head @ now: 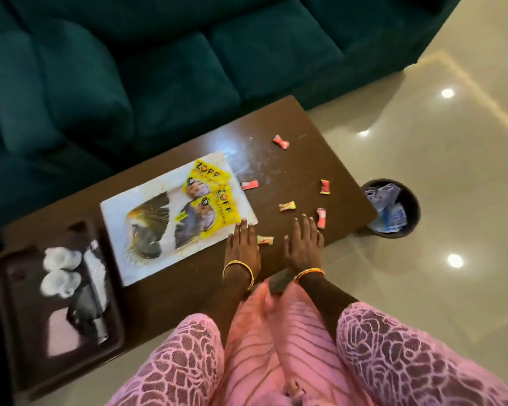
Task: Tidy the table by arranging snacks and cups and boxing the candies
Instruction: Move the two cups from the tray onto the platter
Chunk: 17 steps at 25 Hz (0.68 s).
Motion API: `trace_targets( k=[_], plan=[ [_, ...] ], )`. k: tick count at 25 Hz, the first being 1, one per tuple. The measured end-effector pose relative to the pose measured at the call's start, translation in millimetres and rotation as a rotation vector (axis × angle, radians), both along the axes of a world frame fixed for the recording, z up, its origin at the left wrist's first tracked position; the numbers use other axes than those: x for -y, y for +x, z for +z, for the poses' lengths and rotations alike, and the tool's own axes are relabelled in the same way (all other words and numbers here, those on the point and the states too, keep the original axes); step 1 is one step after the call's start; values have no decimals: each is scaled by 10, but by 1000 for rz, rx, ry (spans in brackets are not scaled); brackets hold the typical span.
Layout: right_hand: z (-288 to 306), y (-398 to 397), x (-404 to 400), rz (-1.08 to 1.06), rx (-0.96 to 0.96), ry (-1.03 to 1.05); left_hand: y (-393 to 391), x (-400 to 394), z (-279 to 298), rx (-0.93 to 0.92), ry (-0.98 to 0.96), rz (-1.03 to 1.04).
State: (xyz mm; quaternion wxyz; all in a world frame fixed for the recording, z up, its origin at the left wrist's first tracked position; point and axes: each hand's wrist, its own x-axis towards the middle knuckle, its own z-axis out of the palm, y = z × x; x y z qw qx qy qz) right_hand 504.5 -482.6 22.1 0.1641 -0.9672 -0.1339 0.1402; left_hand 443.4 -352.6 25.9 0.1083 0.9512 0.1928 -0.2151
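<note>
Several wrapped candies lie scattered on the brown table (170, 303): a yellow one (264, 240) between my hands, another yellow one (287, 206), pink ones (321, 218) (250, 184) (281, 141) and a red one (324, 186). Two yellow snack packets (206, 179) (214, 212) rest on a white patterned tray (121, 212). My left hand (242, 246) lies flat at the tray's near corner, fingers apart, holding nothing. My right hand (304, 243) lies flat beside it, empty, fingertips close to the pink candy.
A dark tray (18, 347) at the table's left end holds white cups (60, 269) and a dark object. A black bin (412, 212) with crumpled wrappers stands on the tiled floor past the table's right end. A green sofa (159, 68) runs behind the table.
</note>
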Motion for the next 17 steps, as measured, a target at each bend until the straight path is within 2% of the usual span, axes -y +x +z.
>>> trace_targets(
  k=[7,17],
  plan=[
    [191,-559,-905,407,-22,13,-874,-621,77,-32,8,309],
    [390,-941,-2221,836,-6,118,-1601,-1363,190,20,22,817]
  ],
)
